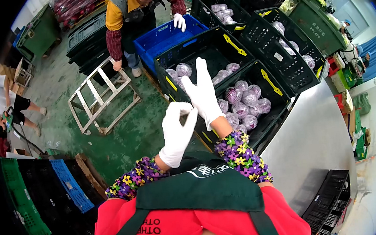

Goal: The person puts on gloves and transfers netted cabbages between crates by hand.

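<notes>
My left hand (177, 134), in a white glove, is closed in a pinch with thumb and finger curled into a ring. Its fingertips come close to the side of my right hand; whether they hold anything is hidden. Also gloved in white, my right hand (204, 93) has its fingers stretched out and holds nothing visible. It is above the near edges of two dark crates. The nearer crate (277, 109) holds several round purple items (250, 98) in clear wrapping or netting. Similar wrapped items (184, 69) lie in the farther crate (165, 65).
A blue crate (146, 54) stands beside a co-worker (132, 15), whose hand grips a metal frame (99, 96). More dark crates (280, 51) stand at the right. A metal table (314, 129) lies right of me, stacked crates (46, 188) at left. Another person (5, 95) stands far left.
</notes>
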Demonstrator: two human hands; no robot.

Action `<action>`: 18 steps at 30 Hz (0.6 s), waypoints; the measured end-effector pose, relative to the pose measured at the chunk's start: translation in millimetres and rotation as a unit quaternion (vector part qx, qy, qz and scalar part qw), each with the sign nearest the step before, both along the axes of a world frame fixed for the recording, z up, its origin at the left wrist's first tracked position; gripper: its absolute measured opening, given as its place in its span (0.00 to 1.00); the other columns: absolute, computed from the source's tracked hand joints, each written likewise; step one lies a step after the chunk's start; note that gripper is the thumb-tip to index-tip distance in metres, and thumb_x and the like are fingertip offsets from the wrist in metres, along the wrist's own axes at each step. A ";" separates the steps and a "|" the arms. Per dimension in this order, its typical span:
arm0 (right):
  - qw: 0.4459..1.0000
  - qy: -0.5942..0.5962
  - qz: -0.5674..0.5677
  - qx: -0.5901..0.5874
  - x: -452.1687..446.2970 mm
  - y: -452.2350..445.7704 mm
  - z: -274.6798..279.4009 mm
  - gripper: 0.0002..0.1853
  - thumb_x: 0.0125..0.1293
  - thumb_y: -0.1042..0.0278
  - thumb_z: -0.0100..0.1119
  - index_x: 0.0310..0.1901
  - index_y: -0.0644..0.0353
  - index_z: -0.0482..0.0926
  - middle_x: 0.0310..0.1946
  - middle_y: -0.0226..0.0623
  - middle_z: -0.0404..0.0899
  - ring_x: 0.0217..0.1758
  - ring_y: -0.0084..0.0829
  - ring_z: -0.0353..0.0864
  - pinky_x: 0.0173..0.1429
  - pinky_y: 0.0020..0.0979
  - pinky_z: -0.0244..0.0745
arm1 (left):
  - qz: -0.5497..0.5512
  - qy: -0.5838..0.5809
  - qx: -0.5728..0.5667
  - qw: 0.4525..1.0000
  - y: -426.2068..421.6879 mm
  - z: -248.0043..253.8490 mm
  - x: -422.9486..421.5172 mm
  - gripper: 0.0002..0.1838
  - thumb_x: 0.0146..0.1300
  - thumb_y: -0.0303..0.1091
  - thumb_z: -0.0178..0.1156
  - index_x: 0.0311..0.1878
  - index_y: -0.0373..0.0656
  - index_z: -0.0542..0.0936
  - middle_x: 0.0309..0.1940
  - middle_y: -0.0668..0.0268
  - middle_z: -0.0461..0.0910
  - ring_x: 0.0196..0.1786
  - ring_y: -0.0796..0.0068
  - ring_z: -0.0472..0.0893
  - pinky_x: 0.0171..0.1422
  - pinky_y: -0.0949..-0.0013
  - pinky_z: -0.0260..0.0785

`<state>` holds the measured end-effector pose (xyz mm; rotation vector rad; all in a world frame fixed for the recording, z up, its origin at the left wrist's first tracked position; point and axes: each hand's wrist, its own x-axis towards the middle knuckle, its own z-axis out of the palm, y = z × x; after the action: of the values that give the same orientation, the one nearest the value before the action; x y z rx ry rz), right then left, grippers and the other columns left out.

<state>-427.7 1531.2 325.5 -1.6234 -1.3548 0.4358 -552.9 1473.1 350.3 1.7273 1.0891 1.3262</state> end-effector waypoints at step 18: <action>0.981 0.171 0.021 0.084 -1.1 -7.7 14.1 0.43 0.58 0.66 0.66 0.71 0.71 0.55 0.63 0.58 0.68 0.68 0.45 0.67 0.71 0.36 0.60 | -0.145 0.045 0.043 0.988 33.4 -10.6 -6.5 0.05 0.60 0.28 0.62 0.30 0.39 0.78 0.27 0.60 0.76 0.34 0.58 0.77 0.39 0.63 0.69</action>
<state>-428.7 1523.5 339.6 -1.3134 -1.1340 0.5809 -559.5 1506.6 339.8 1.9415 0.8007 1.1366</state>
